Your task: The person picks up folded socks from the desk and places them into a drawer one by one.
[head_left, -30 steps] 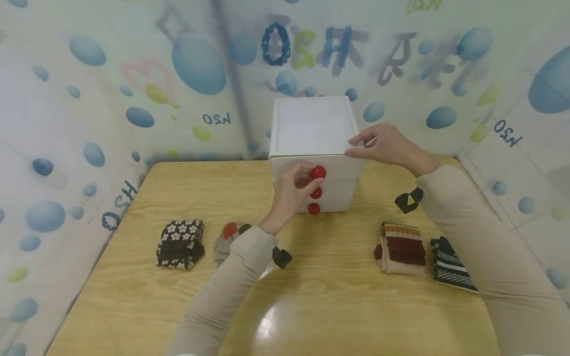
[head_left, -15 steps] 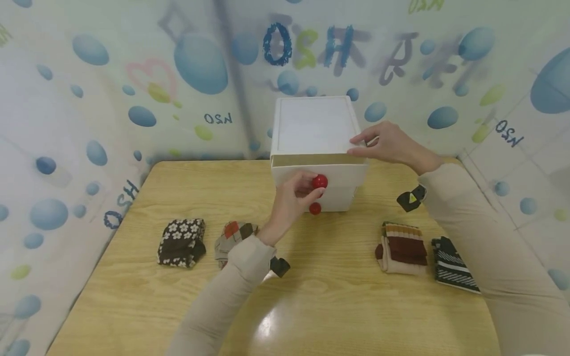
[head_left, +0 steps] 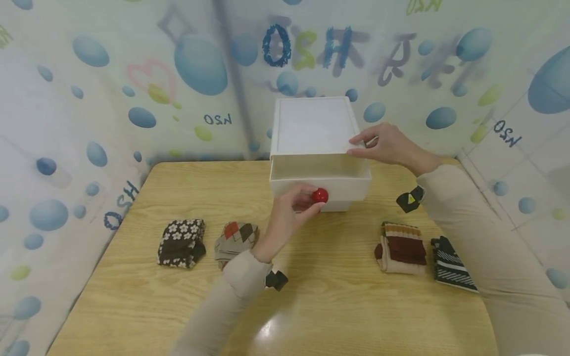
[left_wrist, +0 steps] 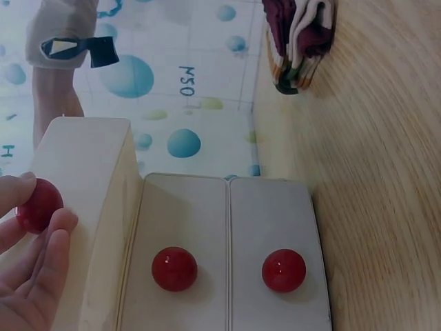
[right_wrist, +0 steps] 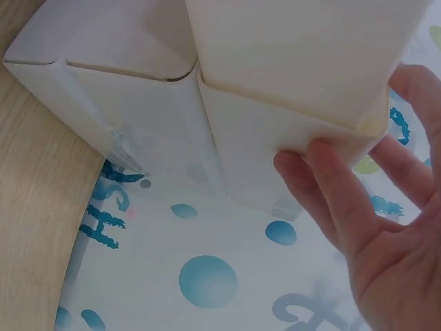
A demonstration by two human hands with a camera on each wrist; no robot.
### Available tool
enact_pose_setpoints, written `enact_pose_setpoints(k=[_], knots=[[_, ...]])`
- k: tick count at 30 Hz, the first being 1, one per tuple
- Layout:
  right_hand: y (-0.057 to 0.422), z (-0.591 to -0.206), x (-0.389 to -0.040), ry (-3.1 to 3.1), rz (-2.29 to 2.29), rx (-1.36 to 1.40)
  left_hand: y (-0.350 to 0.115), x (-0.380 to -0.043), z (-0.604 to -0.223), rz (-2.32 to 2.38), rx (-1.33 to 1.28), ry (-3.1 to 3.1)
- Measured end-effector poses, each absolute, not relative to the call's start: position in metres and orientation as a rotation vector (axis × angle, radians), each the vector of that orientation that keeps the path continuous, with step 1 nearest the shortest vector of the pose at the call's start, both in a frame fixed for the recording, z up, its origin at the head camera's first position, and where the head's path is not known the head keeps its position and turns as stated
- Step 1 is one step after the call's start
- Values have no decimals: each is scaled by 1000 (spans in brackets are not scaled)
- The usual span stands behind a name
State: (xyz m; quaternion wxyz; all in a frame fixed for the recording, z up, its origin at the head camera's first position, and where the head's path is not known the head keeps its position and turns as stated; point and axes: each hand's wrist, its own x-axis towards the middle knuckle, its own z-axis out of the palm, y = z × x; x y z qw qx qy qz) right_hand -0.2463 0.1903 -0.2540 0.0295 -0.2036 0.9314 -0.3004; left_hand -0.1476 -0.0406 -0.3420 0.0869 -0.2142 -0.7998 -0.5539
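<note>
A white drawer cabinet [head_left: 313,126] stands at the back of the table, its top drawer [head_left: 349,189] pulled partway out. My left hand [head_left: 285,215] pinches that drawer's round red knob [head_left: 319,196] between thumb and fingers. At the cabinet's upper right front corner, my right hand [head_left: 392,146] holds the edge; in the right wrist view its fingertips [right_wrist: 293,165] press against the side wall. Two lower drawers are closed in the left wrist view, each with a red knob, the middle one [left_wrist: 174,269] and the bottom one [left_wrist: 283,270]. What shows of the drawer's inside is bare.
Folded socks lie on the wooden table [head_left: 329,301]: a flowered black pair [head_left: 181,243] and an argyle grey pair [head_left: 236,241] at left, a maroon and beige pair [head_left: 402,248] and a dark striped pair [head_left: 451,266] at right. A patterned wall sheet [head_left: 200,64] hangs behind.
My left hand has drawn the top drawer out toward me, from closed to partway open. My right hand stays at the cabinet's corner.
</note>
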Motion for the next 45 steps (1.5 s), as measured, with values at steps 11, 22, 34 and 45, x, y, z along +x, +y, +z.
enact_pose_setpoints(k=[11,22,34,45], knots=[[191,-252,-245,2856,-906,-614,-43,-131,-344,-1595,-730,-2354],[192,-253,-248,2849,-893,-630,-46,-112,-348,-1609,-795,-2305],[192,-254,-248,2843,-920,-651,-47,-88,-333,-1610,-821,-2291],[193,-254,-248,2852,-902,-673,-46,-85,-351,-1629,-900,-2180]])
